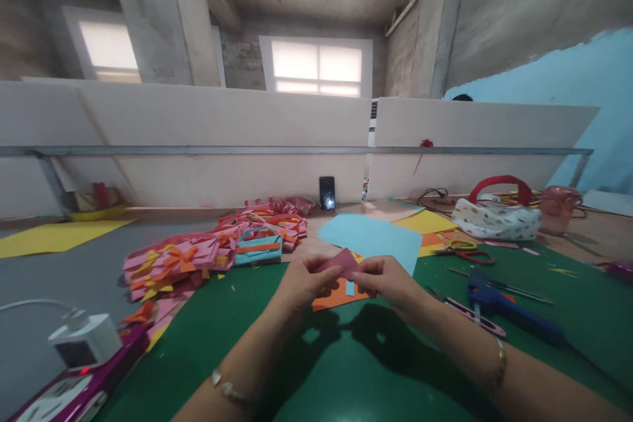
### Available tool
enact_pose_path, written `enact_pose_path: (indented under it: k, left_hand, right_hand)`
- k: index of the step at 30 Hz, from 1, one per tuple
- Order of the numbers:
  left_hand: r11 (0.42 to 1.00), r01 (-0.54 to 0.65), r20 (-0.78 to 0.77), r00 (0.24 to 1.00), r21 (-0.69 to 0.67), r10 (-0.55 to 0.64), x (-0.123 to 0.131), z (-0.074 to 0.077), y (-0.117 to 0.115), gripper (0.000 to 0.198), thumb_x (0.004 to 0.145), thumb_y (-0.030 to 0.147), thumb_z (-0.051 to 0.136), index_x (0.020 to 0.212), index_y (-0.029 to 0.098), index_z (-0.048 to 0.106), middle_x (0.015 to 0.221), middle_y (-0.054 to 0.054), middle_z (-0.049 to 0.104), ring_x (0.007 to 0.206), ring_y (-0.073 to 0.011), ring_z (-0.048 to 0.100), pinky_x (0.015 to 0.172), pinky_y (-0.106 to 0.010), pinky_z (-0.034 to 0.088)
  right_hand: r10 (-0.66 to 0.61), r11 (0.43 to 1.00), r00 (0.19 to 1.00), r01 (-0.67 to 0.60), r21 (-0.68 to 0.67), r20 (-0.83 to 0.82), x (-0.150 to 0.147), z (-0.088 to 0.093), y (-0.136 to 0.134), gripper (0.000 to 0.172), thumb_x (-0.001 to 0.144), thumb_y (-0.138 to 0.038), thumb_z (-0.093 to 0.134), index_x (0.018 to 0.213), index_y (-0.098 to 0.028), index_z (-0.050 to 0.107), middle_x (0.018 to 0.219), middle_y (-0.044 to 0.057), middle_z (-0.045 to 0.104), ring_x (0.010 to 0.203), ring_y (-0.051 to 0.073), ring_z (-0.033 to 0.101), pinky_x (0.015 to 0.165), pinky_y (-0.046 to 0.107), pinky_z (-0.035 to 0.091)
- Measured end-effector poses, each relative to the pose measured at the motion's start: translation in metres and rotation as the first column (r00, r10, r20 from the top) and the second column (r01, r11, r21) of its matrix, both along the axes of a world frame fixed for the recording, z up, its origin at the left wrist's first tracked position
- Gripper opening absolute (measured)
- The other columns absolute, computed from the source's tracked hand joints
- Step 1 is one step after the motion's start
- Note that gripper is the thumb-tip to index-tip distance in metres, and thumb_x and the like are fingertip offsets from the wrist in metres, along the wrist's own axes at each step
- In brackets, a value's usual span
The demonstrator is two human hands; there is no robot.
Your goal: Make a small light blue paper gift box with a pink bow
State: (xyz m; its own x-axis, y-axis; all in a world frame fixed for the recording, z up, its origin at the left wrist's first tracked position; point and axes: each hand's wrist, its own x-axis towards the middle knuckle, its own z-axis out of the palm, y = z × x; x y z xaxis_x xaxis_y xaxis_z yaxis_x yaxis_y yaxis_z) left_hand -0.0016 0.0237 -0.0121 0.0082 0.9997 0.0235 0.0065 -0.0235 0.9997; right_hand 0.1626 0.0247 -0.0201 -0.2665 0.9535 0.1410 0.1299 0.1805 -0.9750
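Observation:
Between my two hands is a small piece of dark pink paper, raised above the green mat. My left hand pinches its left side between thumb and fingers. On its right edge, my right hand has a similar pinch. Just below and behind the fingers lies an orange paper sheet, with a small light blue paper strip on it. A large light blue sheet spreads out beyond my hands.
Left stand a heap of pink and orange paper pieces, a small blue paper bag and a power strip. Right are a blue glue gun, a pink cutter, scissors and a patterned bag. A phone leans behind.

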Motion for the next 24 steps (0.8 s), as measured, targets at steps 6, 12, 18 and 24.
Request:
enact_pose_path:
  k: [6, 12, 18, 24]
  left_hand:
    - [0.998, 0.021, 0.021, 1.0, -0.056, -0.02, -0.002, -0.006, 0.001, 0.025, 0.055, 0.03, 0.073, 0.068, 0.009, 0.066, 0.052, -0.004, 0.061, 0.048, -0.0092, 0.054, 0.049, -0.02, 0.042]
    - [0.996, -0.029, 0.059, 0.998, -0.081, 0.034, 0.001, -0.004, 0.0, 0.024, 0.059, 0.031, 0.07, 0.07, 0.009, 0.066, 0.056, -0.005, 0.063, 0.047, -0.0085, 0.054, 0.047, -0.019, 0.041]
    - [0.975, -0.197, 0.178, 0.961, -0.104, 0.213, -0.008, 0.003, 0.004, 0.017, 0.064, 0.024, 0.064, 0.077, 0.012, 0.064, 0.065, -0.003, 0.062, 0.047, -0.0053, 0.051, 0.044, -0.016, 0.037]
    - [0.959, -0.272, 0.241, 0.928, -0.079, 0.283, -0.014, 0.004, 0.007, 0.026, 0.047, -0.005, 0.043, 0.056, 0.014, 0.059, 0.051, 0.002, 0.056, 0.046, -0.0051, 0.048, 0.045, -0.015, 0.037]
  right_hand:
    - [0.088, 0.996, 0.996, -0.089, -0.03, -0.018, 0.003, 0.0, 0.003, 0.02, 0.07, -0.031, 0.061, 0.074, -0.013, 0.066, 0.057, 0.0, 0.06, 0.046, 0.007, 0.048, 0.048, 0.021, 0.035]
    - [0.083, 0.996, 0.996, -0.084, -0.028, -0.02, 0.005, 0.0, 0.003, 0.018, 0.07, -0.029, 0.059, 0.074, -0.013, 0.065, 0.057, 0.0, 0.062, 0.044, 0.007, 0.049, 0.047, 0.021, 0.034]
    - [0.031, 0.998, 0.999, -0.031, -0.055, -0.009, 0.004, 0.002, 0.002, 0.017, 0.067, -0.027, 0.062, 0.075, -0.013, 0.066, 0.054, 0.0, 0.062, 0.043, 0.007, 0.047, 0.045, 0.021, 0.032]
    - [0.019, 0.997, 0.998, -0.024, -0.075, -0.062, 0.004, 0.002, 0.002, 0.015, 0.066, -0.026, 0.062, 0.073, -0.013, 0.064, 0.055, -0.001, 0.061, 0.043, 0.006, 0.047, 0.047, 0.021, 0.034]
